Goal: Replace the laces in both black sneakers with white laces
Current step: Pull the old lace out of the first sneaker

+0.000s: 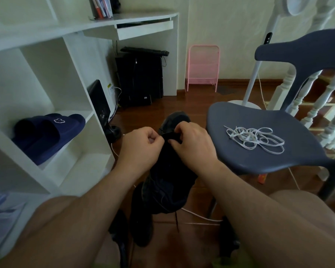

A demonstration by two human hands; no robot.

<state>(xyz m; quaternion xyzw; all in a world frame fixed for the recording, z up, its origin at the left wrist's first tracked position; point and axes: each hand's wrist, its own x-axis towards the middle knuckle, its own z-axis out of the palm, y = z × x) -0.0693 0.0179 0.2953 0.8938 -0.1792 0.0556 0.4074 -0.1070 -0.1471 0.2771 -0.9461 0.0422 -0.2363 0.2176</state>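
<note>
Two black sneakers (170,180), two navy slippers (50,132) (shelved), one chair (259,151).

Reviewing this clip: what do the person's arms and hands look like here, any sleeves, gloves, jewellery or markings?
Both arms are bare along all that shows, with no sleeves in view. The left hand and right hand are ungloved. No rings, watch, bracelets or markings show on either hand or wrist. Nothing is worn on the forearms.

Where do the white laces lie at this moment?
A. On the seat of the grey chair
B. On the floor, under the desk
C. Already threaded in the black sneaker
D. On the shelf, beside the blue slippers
A: the white laces lie in a loose tangle on the seat of the grey chair, apart from the black sneaker that both hands work on.
</note>
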